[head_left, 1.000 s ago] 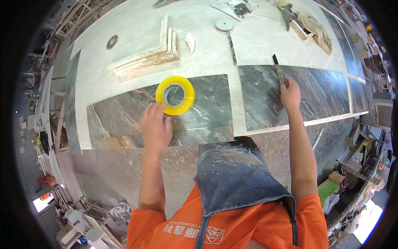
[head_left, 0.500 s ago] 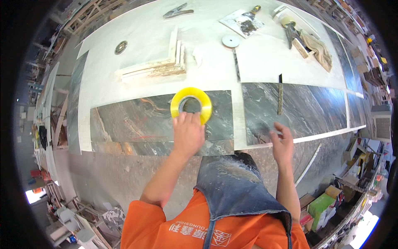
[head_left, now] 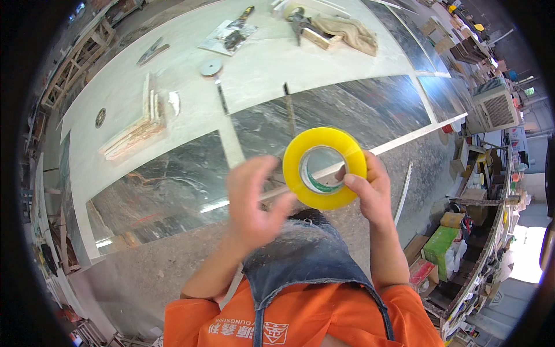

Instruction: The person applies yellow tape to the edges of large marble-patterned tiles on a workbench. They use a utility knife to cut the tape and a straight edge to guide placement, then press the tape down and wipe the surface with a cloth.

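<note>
While the right hand (head_left: 374, 188) is gripping the yellow tape roll (head_left: 293, 173) at its right side, the thumb is lying over the front face and a finger is showing through the hole. The roll is hanging in the air, between the hands and near the front edge of the pale table (head_left: 196, 113). The left hand (head_left: 253, 199) is appearing blurred, its thumb and fingers standing wide apart and holding nothing visible; whether the thumb is touching the roll, I cannot tell. Because one side only is bearing the weight, I am judging that the roll could be tilting or dropping if this pinch loosens. A slim dark-tipped tool (head_left: 289, 110) is lying across the right marbled panel (head_left: 347, 104); in my opinion, a low sweep of the roll could be knocking it.
</note>
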Demonstrator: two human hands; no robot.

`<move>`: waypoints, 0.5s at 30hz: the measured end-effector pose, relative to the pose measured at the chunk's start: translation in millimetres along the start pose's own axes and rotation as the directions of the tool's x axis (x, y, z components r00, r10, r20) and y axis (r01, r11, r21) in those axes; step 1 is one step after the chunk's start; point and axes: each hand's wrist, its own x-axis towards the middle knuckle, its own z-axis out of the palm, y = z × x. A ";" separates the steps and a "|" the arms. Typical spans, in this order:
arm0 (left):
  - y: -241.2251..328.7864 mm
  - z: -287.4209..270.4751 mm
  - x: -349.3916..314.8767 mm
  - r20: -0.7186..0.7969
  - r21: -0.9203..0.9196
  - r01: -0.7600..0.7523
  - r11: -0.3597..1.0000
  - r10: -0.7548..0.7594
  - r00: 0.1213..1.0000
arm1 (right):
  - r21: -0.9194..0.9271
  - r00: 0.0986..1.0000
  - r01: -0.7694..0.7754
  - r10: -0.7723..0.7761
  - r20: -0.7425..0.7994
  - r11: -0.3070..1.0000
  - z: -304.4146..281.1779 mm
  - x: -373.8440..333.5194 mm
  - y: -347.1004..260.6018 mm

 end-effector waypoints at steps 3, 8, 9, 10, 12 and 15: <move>-5.0 38.9 -4.2 -0.044 -0.282 0.241 0.928 -0.264 0.964 | 0.019 1.000 -0.016 0.016 0.026 1.000 -59.2 -21.8 -18.7; 35.4 125.8 -7.2 0.189 -0.711 0.316 0.629 -0.262 0.946 | 0.049 0.997 -0.025 0.022 0.072 0.998 -137.8 -43.6 -40.4; 49.4 143.4 -7.1 0.104 -0.760 0.249 0.600 -0.267 0.958 | 0.055 0.999 -0.029 0.026 0.047 0.998 -151.6 -47.3 -40.2; 54.3 155.7 -8.6 0.097 -0.788 0.252 0.562 -0.291 0.952 | 0.062 0.999 -0.032 0.031 0.023 0.998 -164.7 -50.2 -38.7; 61.9 176.4 -9.4 0.087 -0.835 0.255 0.488 -0.340 0.936 | 0.099 0.999 -0.047 0.048 -0.003 0.994 -187.9 -53.5 -36.8; 82.4 184.7 -7.0 0.059 -0.795 0.268 0.544 -0.370 0.927 | 0.185 0.995 -0.094 0.096 -0.003 0.978 -217.1 -52.9 -32.0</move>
